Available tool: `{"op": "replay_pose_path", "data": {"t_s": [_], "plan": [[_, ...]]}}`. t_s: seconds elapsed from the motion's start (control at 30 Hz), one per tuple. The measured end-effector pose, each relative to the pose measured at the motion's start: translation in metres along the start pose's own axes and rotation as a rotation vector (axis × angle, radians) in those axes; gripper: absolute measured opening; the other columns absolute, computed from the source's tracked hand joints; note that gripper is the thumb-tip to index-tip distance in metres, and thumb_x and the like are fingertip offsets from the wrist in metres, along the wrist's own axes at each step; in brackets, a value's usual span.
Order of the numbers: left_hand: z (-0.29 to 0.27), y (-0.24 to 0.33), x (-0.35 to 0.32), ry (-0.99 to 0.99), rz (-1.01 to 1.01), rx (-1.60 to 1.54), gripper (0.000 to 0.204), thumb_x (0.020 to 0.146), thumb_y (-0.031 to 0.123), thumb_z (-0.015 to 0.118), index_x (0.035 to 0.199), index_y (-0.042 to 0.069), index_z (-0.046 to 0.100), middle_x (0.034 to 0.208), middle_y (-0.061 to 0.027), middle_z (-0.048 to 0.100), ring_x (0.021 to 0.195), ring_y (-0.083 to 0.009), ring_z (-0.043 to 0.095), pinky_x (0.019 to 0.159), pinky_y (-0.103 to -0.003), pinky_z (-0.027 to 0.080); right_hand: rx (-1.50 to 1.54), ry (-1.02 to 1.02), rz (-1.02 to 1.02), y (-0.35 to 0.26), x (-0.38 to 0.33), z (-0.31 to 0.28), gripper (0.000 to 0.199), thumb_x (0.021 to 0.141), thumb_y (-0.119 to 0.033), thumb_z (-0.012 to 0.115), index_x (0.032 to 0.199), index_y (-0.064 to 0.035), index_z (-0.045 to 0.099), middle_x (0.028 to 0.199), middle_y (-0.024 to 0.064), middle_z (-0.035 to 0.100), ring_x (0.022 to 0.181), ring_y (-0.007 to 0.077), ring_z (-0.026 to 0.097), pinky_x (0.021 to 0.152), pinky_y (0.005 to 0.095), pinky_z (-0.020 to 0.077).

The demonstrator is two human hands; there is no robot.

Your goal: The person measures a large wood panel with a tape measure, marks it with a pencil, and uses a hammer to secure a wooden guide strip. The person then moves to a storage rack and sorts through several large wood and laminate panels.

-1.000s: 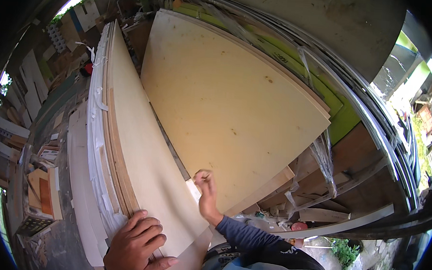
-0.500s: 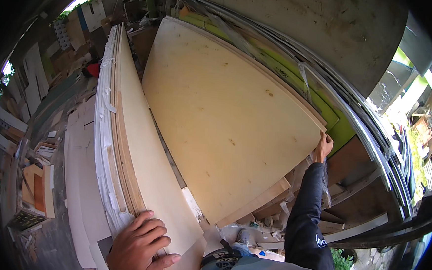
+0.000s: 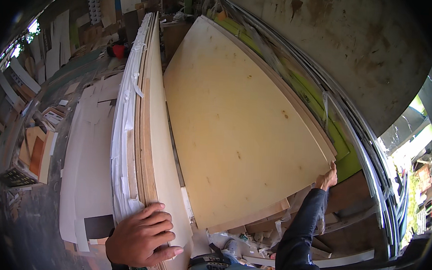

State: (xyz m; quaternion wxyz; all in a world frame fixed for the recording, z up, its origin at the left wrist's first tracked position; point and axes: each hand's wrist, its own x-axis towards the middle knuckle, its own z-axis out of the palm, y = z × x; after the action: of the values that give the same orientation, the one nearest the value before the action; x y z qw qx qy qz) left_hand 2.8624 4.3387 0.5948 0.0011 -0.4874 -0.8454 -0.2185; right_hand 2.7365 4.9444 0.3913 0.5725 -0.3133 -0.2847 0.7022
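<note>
A large pale plywood sheet [image 3: 241, 121] leans back against a grimy wall. My right hand [image 3: 326, 178], arm stretched out in a dark sleeve, grips the sheet's right edge. In front of it stands a stack of upright boards [image 3: 149, 131] seen edge-on, some wrapped in white film. My left hand [image 3: 143, 235] rests on the near end of that stack, fingers curled over the board edges. A narrow gap separates the stack from the leaning sheet.
More sheets and green panels [image 3: 321, 107] lean behind the plywood. White offcuts [image 3: 83, 161] lie on the floor at left, with wood scraps and a crate [image 3: 18, 175] beyond. Planks and debris [image 3: 318, 250] sit at the sheet's foot.
My right hand left the lower edge of the leaning sheet and reached out to its right edge. My left hand stayed on the stack. The view shifted slightly.
</note>
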Motion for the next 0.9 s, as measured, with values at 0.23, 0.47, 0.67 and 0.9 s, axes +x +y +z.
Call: {"op": "replay_pose_path", "data": {"t_s": [0.23,0.47,0.67,0.9], "plan": [[-0.001,0.0,0.002,-0.018,-0.016,-0.006,0.03,0.081,0.03,0.074,0.077,0.001,0.067,0.082,-0.0101,0.064,0.092,-0.027,0.062,0.102,-0.047,0.04,0.047,-0.06,0.051,-0.009,-0.037,-0.01,0.015,0.084,-0.008,0.07,0.077,-0.0012,0.058,0.069,0.0058,0.058,0.058,0.019,0.06,0.054,0.0323,0.0547],[0.0,0.0,0.004,-0.028,-0.02,-0.01,0.03,0.08,0.03,0.074,0.078,0.001,0.067,0.083,-0.0104,0.064,0.092,-0.0271,0.062,0.102,-0.047,0.04,0.076,-0.112,0.13,-0.044,-0.163,-0.014,0.014,0.09,-0.012,0.065,0.085,0.0014,0.063,0.08,0.008,0.064,0.069,0.0172,0.064,0.06,0.0294,0.0565],[0.002,0.001,0.006,-0.039,-0.028,-0.029,0.027,0.08,0.028,0.074,0.079,0.002,0.068,0.084,-0.0101,0.064,0.093,-0.0273,0.061,0.102,-0.048,0.039,0.197,-0.186,0.249,-0.084,-0.295,-0.015,0.015,0.092,-0.016,0.062,0.079,-0.0076,0.059,0.074,-0.0002,0.057,0.07,0.0093,0.055,0.068,0.0235,0.0468],[0.007,0.004,0.016,-0.005,-0.03,-0.024,0.02,0.081,0.023,0.07,0.078,0.004,0.065,0.086,-0.0104,0.056,0.092,-0.028,0.058,0.101,-0.049,0.041,0.244,-0.69,0.287,-0.085,-0.381,-0.035,0.021,0.082,-0.004,0.062,0.065,-0.0008,0.051,0.069,0.0096,0.051,0.073,0.0171,0.047,0.069,0.028,0.0392]]}}
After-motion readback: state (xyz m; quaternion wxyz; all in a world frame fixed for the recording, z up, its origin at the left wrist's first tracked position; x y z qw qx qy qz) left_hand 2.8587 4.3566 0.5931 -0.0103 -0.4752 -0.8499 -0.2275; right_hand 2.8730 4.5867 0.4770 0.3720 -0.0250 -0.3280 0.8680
